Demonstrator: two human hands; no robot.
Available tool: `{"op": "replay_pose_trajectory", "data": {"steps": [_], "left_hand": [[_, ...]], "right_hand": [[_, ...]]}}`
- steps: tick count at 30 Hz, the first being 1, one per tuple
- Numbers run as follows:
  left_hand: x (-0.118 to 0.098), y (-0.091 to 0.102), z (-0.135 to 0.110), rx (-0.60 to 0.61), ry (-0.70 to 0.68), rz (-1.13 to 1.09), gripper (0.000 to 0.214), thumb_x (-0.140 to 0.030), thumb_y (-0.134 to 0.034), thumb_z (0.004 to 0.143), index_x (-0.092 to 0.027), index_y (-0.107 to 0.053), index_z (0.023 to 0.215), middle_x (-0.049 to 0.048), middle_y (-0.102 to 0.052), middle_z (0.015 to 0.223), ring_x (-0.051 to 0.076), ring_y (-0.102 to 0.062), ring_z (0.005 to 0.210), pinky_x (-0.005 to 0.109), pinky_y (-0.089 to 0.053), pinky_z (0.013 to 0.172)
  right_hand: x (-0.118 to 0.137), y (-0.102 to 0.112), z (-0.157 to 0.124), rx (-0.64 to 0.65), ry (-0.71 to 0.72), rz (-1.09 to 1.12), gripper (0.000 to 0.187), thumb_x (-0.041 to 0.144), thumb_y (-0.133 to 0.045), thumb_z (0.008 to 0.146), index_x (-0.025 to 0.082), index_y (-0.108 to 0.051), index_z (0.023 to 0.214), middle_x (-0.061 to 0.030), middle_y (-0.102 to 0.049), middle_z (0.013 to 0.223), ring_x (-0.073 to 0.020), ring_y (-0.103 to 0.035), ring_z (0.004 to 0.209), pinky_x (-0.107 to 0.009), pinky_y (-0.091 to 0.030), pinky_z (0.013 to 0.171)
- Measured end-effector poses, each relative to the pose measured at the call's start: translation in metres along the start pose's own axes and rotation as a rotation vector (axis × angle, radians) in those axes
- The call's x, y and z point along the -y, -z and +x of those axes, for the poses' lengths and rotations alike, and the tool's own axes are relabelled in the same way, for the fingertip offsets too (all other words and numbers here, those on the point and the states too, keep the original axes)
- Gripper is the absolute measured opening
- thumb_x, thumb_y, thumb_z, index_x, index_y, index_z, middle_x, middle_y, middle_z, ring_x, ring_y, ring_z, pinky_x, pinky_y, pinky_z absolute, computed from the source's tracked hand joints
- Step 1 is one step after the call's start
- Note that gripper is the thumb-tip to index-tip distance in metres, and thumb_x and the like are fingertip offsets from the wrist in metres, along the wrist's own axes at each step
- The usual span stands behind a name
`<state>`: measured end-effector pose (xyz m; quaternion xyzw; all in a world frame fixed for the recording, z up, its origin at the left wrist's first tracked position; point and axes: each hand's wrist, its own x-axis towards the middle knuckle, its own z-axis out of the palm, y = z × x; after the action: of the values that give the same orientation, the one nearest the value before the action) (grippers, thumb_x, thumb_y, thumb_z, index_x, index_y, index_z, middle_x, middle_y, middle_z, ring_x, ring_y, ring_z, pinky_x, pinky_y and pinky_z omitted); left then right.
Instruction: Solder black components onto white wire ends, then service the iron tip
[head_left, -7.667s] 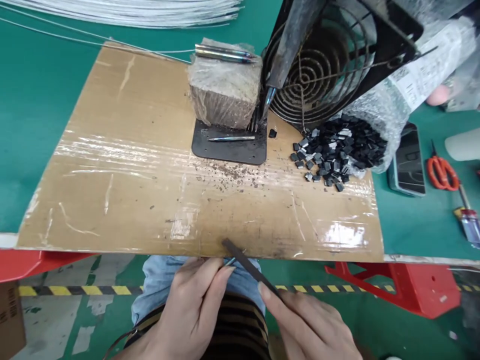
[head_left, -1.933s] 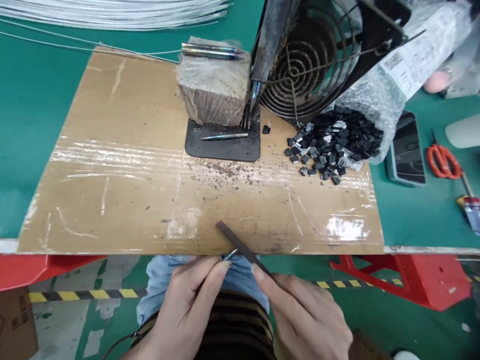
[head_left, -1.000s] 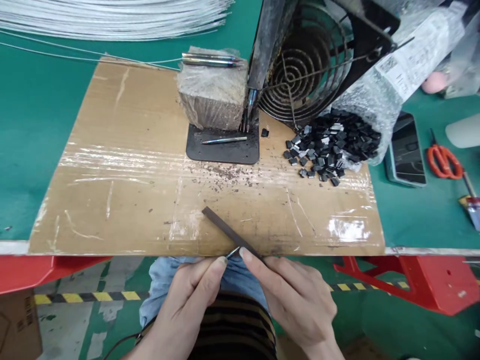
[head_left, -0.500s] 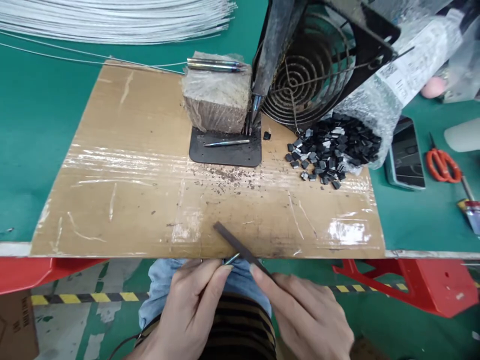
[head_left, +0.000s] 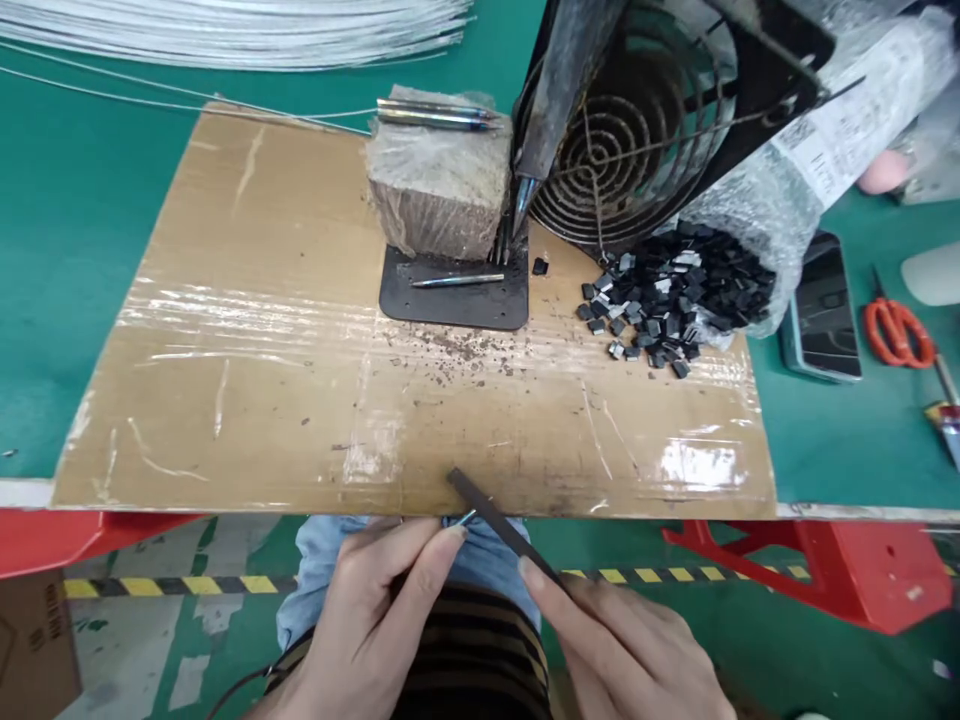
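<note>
While both hands sit just below the near edge of the tabletop, each one is pinched on something small. The left hand has thumb and forefinger closed on a thin metal pin, only its shiny tip poking out past the fingertips. The right hand grips a flat dark file, fingers closed along the lower end, forefinger laid out on top of it. The file runs up and to the left from that hand, and its far end reaches over the edge of the cardboard sheet that covers the tabletop. Pin tip and file meet right there at the edge, touching or as good as touching, hard to say which. So the pin sits between the two hands, over the lap, just shy of the cardboard.

Further back on the cardboard there's a wrapped block on a dark metal plate, well apart from the hands. Off to the right lies a pile of little black chips spilling from a bubble-wrap bag.
</note>
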<state>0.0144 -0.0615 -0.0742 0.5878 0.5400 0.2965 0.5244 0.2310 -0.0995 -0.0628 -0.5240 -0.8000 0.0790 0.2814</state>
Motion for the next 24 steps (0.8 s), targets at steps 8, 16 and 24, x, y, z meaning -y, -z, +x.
{"op": "replay_pose_trajectory", "data": {"steps": [8, 16, 24], "left_hand": [[-0.002, 0.000, 0.003, -0.052, -0.071, 0.066, 0.043, -0.020, -0.051, 0.108, -0.020, -0.041, 0.066, -0.0072, -0.038, 0.058, 0.009, -0.037, 0.052, 0.021, -0.033, 0.050], [0.001, -0.002, 0.002, -0.108, -0.192, 0.206, 0.040, -0.010, -0.052, 0.103, -0.021, -0.038, 0.067, -0.0084, -0.039, 0.057, 0.008, -0.040, 0.050, 0.023, -0.033, 0.053], [0.006, -0.003, -0.001, -0.121, -0.276, 0.321, 0.036, -0.003, -0.051, 0.100, -0.021, -0.041, 0.071, -0.0089, -0.042, 0.059, 0.008, -0.044, 0.050, 0.025, -0.035, 0.058]], "right_hand": [[0.000, -0.012, 0.006, -0.104, -0.019, 0.086, 0.033, 0.004, -0.051, 0.111, 0.016, -0.080, 0.121, -0.0008, -0.078, 0.084, -0.0100, -0.072, 0.066, -0.025, -0.052, 0.066], [0.000, -0.010, 0.006, -0.041, -0.015, 0.124, 0.037, -0.002, -0.053, 0.106, 0.013, -0.078, 0.128, -0.0029, -0.079, 0.088, -0.0118, -0.074, 0.070, -0.025, -0.055, 0.067], [-0.001, 0.003, -0.003, 0.059, 0.011, 0.063, 0.033, 0.004, -0.051, 0.110, 0.014, -0.080, 0.123, -0.0041, -0.080, 0.090, -0.0113, -0.075, 0.068, -0.024, -0.056, 0.067]]}}
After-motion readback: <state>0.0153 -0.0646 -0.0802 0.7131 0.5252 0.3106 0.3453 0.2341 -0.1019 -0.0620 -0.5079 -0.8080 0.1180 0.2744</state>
